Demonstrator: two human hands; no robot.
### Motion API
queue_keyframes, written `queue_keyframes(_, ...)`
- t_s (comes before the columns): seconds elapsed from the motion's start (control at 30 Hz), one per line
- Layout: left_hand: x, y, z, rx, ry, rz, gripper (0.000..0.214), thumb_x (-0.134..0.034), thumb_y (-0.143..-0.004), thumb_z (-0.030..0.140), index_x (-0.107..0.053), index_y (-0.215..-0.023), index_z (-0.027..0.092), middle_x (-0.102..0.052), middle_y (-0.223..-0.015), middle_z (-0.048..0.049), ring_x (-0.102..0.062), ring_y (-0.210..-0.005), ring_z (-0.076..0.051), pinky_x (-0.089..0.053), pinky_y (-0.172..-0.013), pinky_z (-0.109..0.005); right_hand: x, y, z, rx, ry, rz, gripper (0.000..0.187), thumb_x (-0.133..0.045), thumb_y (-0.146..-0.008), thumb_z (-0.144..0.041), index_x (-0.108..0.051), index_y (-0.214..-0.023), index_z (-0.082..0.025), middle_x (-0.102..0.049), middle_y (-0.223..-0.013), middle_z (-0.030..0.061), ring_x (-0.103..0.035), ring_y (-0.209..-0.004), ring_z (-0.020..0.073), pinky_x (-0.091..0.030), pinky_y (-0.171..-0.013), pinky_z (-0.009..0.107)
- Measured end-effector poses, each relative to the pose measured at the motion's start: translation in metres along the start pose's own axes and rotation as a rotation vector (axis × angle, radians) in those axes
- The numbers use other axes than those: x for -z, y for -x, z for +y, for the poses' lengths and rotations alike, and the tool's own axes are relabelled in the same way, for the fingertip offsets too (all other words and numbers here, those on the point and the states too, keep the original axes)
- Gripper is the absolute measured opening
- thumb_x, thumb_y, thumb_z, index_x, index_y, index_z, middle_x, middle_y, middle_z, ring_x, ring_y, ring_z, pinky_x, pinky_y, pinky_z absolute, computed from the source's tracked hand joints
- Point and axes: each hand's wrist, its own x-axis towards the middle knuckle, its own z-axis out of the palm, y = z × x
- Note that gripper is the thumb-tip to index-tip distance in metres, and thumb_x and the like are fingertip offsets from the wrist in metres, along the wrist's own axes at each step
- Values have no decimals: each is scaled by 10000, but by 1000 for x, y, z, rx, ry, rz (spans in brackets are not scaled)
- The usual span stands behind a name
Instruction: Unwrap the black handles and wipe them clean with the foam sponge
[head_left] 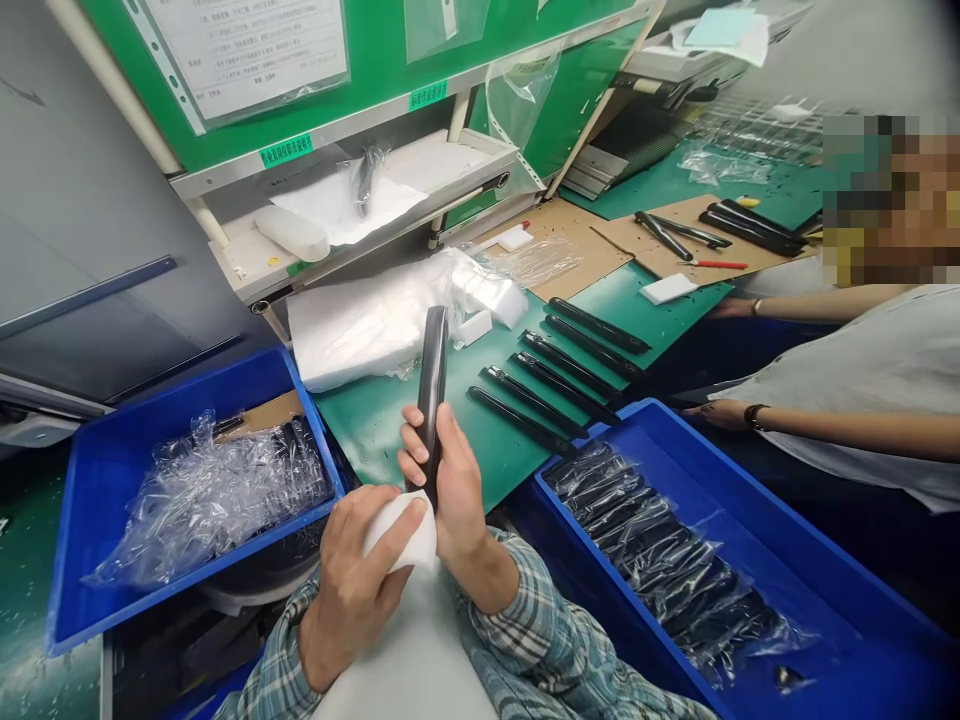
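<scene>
My right hand (452, 485) is closed around the lower part of a long, glossy black bar (433, 365) and holds it upright over the green mat (390, 420). My left hand (349, 585) grips a white sponge block (409, 540), which is pressed against the bar's bottom end, just below my right hand. Both hands are close to my body, between two blue bins.
Several more black bars (559, 385) lie in a row on the mat. The blue bin on the right (757, 500) holds plastic-wrapped black bars, and the one on the left (112, 470) holds crumpled plastic bags. A stack of white foam sheets (360, 325) lies behind. A co-worker's arms (825, 430) rest at the right.
</scene>
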Motion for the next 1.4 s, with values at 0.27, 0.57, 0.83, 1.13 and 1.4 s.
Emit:
queue_keyframes(0.27,-1,-1,1,9,-23,7,390,-539,-1100,96,-661,-1456,196,-665,-1301,-147,-649,-1215,-257,-576,-1013,-391,-1,-1,1,2,23,8,528,-934,-830,-644,-621,-897,-224,-534,-858,-39,-310,-543,50,-395,-398,138)
queue_keyframes(0.57,1,5,5,-1,14,1,350,-545,-1099,89,-674,-1420,147,-641,-1328,-155,-630,-1252,-255,-541,-1073,-388,1,6,-2,-30,60,-35,461,-885,-897,-618,-629,-917,-236,-523,-803,-41,-293,-514,59,-375,-378,153)
queue_keyframes(0.83,-2,4,5,1,33,11,355,-566,-1102,125,-683,-1435,160,-660,-1318,-157,-653,-1237,-258,-558,-1065,-395,2,9,-3,-2,65,-20,457,-867,-916,-625,-651,-917,-222,-480,-743,-53,-283,-513,52,-361,-393,127)
queue_keyframes(1.13,2,17,-2,138,138,134,506,-596,-1114,145,-593,-1604,271,-662,-1353,-140,-671,-1223,-256,-608,-1002,-400,10,-6,-7,-184,-190,-2,293,-735,-1079,-404,-612,-917,-193,-494,-791,-42,-331,-505,43,-436,-408,100)
queue_keyframes(1.4,-4,16,-4,149,181,55,514,-632,-1111,168,-569,-1610,273,-647,-1372,-136,-659,-1256,-231,-601,-1024,-358,13,-16,-8,-301,-307,44,294,-464,-1196,-337,-585,-963,-207,-467,-784,-33,-340,-488,62,-449,-398,123)
